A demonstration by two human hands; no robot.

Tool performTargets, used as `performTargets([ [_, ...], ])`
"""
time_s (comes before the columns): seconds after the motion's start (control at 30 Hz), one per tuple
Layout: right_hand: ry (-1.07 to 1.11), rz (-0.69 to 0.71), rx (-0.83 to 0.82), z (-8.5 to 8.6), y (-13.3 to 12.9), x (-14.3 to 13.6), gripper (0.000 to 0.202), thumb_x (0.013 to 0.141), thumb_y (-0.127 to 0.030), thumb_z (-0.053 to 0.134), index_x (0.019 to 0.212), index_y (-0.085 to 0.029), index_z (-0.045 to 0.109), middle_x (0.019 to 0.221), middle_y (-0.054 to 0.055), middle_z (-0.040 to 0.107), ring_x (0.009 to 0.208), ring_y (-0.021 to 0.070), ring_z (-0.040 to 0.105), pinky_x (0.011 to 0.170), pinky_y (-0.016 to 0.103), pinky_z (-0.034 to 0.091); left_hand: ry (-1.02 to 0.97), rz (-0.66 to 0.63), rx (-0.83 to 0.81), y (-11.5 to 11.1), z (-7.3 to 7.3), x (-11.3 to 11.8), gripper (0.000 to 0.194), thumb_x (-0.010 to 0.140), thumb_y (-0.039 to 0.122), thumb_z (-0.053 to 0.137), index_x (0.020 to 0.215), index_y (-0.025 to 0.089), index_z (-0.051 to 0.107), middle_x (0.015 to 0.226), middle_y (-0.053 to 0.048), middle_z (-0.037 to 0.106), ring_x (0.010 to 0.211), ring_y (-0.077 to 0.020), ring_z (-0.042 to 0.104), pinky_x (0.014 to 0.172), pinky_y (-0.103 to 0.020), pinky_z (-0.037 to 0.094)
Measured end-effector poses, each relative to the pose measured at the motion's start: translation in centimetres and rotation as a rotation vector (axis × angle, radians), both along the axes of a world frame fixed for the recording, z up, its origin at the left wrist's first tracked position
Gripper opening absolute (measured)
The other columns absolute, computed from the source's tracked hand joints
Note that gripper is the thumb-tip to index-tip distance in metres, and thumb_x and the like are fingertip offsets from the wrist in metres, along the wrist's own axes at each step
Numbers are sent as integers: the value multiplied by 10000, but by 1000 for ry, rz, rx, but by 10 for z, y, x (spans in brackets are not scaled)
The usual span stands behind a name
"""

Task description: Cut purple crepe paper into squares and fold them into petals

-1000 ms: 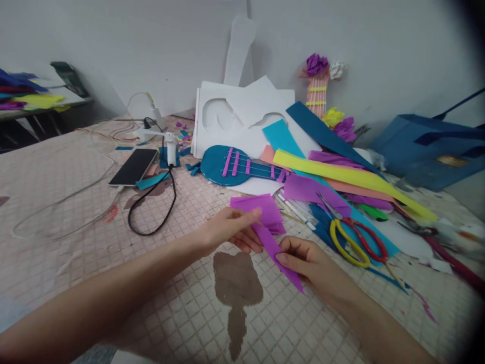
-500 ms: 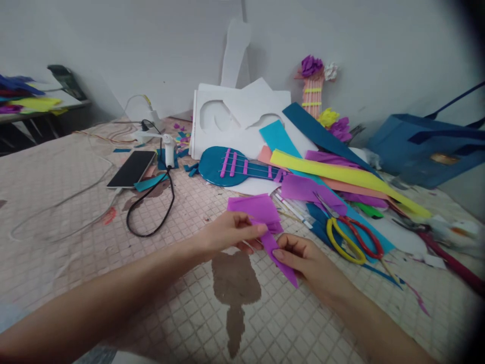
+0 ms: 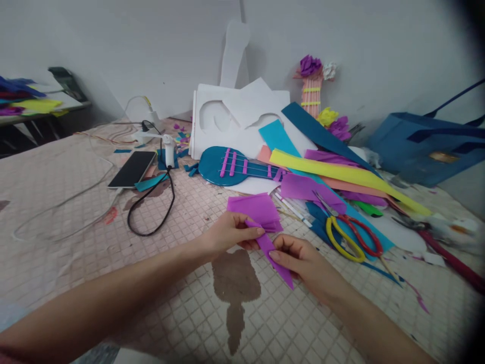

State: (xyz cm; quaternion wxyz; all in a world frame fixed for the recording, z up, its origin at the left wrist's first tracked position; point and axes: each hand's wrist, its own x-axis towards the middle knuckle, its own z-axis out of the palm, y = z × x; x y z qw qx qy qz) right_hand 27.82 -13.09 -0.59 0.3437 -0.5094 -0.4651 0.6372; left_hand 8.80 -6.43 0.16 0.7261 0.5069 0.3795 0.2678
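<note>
A plain grey wall [image 3: 151, 45] rises behind a counter [image 3: 182, 318] with a pale, grid-patterned cover, worn through to a brown patch [image 3: 237, 278] near the person. Above that patch, the left hand [image 3: 233, 232] pinches the upper part of a purple strip [image 3: 266, 245] between thumb and fingers. The right hand [image 3: 303, 258] pinches it lower down, fingers closed on it, the pointed end hanging past them. Just beyond the left hand lies a folded purple sheet [image 3: 253, 206]; whether the strip touches it I cannot tell. Farther back is a blue guitar [image 3: 217, 169] with purple bars, in front of white boards [image 3: 227, 121]. To the right, scissors [image 3: 330, 231] with yellow and red handles lie on coloured paper, near a long yellow band [image 3: 333, 171]. To the left are a phone [image 3: 132, 169] and a white fan [image 3: 168, 151] with a black cord loop. A blue bag [image 3: 420, 146] stands at the far right; the clear crumpled thing before it, perhaps plastic, is too blurred to be sure.
</note>
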Motion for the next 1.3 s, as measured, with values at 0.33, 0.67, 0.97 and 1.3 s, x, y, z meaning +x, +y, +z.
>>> performTargets([
  [0.33,-42,32,76,2,-1,-2,304,791,-459,664,774,-184,536,660,-53,393,575,83,316,518,231,240,6,-18,-14,1,3,-1,221,687,288,775,705,112,644,600,-13,677,521,-77,605,533,-174,469],
  [0.67,-123,16,156,2,0,-5,318,802,-455,639,708,-180,509,643,-51,385,587,95,325,539,241,265,-12,-41,50,-3,5,2,187,688,229,753,788,107,652,635,7,640,525,-69,563,535,-191,447],
  [0.97,-172,52,190,3,-1,-6,303,821,-458,612,714,-189,521,664,-34,402,606,112,351,549,251,293,8,-73,129,-4,2,2,167,733,252,712,711,113,622,541,22,587,496,-58,508,487,-172,376],
  [1.3,-170,3,179,4,-1,-5,296,804,-439,636,687,-187,531,630,-44,410,577,102,342,531,248,271,126,-103,103,3,6,-4,318,707,410,748,718,104,663,588,-27,670,529,-100,625,498,-175,458],
])
